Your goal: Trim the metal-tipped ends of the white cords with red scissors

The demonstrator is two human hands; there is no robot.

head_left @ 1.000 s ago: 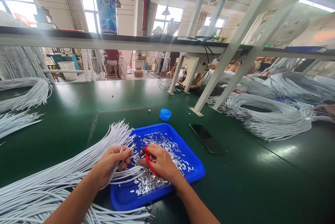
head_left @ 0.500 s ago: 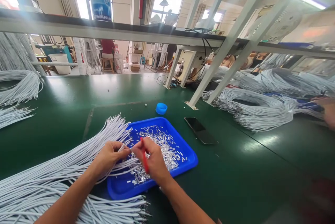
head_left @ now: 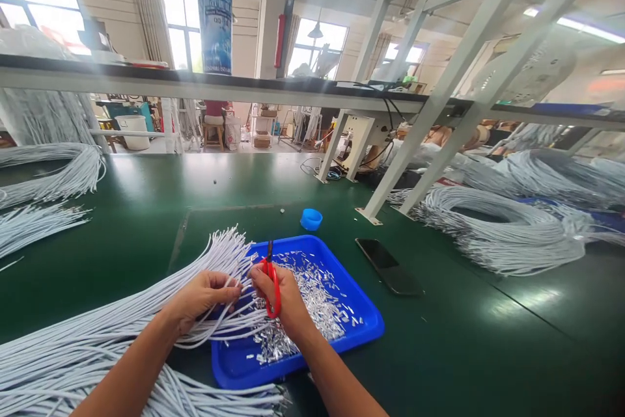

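My left hand [head_left: 202,296] is closed, pinching the end of a white cord from the big bundle of white cords [head_left: 112,339] that fans across the green table. My right hand [head_left: 280,296] is closed round small red-handled scissors [head_left: 270,274], whose dark tip points up and away. Its fingertips meet the left hand's at the cord end. Both hands hover over the left side of a blue tray [head_left: 361,332] holding several small silvery metal pieces [head_left: 312,303].
A black phone [head_left: 388,265] lies right of the tray and a blue cap [head_left: 311,219] behind it. Coiled white cords [head_left: 508,235] lie at the right, more cords [head_left: 43,183] at the left. White frame legs [head_left: 385,189] stand behind, under a shelf with a spray can [head_left: 215,10].
The scissors in my right hand have swung from lying across the palm to pointing upright. My hands stay together at the cord end. The camera view has shifted slightly.
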